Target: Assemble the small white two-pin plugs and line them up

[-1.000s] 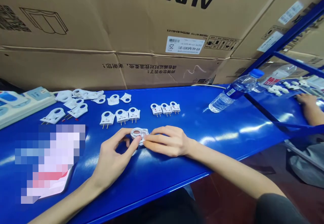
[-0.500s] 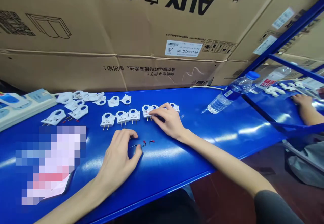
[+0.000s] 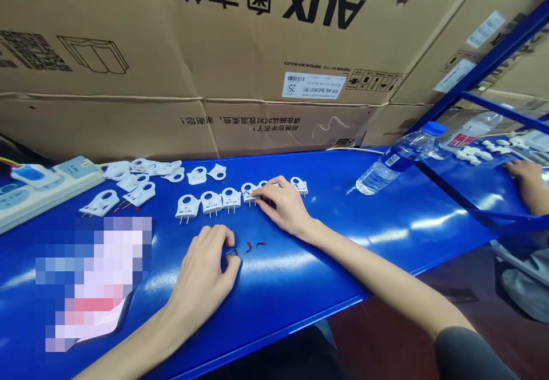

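Note:
My left hand rests low over the blue table, thumb and forefinger closed around a small black wire piece. Just right of it lie two more small black wire pieces with red tips. My right hand reaches to the row of white plug housings, its fingertips pinched at the edge of one two-pin plug housing. Left of that one stand three similar ring-topped plug housings, pins toward me. Others in the row are partly hidden behind my right hand, and one white housing shows beyond it.
More white housings lie in a pile at back left, beside a power strip. A blurred phone-like object lies at left front. A water bottle stands right; cardboard boxes rise behind. Another person's hand is beyond the blue frame.
My left thumb and forefinger have closed together around the small wire piece. My right hand stays at the same plug housing. The view has shifted slightly.

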Tool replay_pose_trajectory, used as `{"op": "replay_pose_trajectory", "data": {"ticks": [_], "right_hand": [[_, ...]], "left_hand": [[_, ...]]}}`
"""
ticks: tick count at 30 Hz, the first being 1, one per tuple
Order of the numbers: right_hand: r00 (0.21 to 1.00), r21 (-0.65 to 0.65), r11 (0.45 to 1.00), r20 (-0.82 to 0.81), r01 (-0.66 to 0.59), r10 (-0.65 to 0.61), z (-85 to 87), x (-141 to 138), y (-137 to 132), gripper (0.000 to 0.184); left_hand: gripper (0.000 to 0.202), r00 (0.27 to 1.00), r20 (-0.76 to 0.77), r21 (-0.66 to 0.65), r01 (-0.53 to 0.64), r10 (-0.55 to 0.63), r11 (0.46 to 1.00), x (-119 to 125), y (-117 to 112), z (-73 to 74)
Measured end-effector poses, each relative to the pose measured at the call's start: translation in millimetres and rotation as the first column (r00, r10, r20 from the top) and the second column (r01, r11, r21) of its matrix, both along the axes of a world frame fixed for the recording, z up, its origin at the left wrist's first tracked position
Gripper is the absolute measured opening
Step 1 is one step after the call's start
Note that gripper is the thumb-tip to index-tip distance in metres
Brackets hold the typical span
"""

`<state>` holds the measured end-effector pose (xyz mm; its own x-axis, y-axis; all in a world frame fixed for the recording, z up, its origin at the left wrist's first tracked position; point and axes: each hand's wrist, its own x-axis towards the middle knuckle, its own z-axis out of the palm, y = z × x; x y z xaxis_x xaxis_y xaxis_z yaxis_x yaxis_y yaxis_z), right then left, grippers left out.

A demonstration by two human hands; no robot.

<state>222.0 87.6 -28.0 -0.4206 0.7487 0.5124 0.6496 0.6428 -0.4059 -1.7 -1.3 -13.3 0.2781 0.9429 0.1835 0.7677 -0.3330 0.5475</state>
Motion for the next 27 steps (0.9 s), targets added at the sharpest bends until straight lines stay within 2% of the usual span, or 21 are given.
{"op": "replay_pose_trajectory", "data": {"ticks": [7,13,16,22,27], "right_hand": [[0.996,0.058,0.998,0.092,-0.007,0.001,6.0,-4,-9,0.021],[0.952,0.115,0.989,0.299,-0.097,0.058,8.2,-15,-19,0.039],[0.930,0.115,0.987,0.363,-0.116,0.067,7.1,-18,-18,0.043],[0.926,0.136,0.971,0.350,-0.198,0.140,5.2,-17,-16,0.036],[0.946,0.201,0.951,0.272,-0.234,0.176,2.7,-15,-17,0.020]], "left_hand": [[0.014,0.999,0.010,0.013,0.030,-0.030,0.999,0,1,-2.4],[0.026,0.984,0.175,0.077,0.018,-0.032,0.997,-1,1,-5.2],[0.029,0.980,0.197,0.091,0.021,-0.039,0.996,1,0,-2.3],[0.021,0.971,0.234,0.169,-0.002,-0.038,0.986,2,1,0.9],[0.017,0.972,0.216,0.202,0.050,-0.094,0.978,1,1,0.1]]}}
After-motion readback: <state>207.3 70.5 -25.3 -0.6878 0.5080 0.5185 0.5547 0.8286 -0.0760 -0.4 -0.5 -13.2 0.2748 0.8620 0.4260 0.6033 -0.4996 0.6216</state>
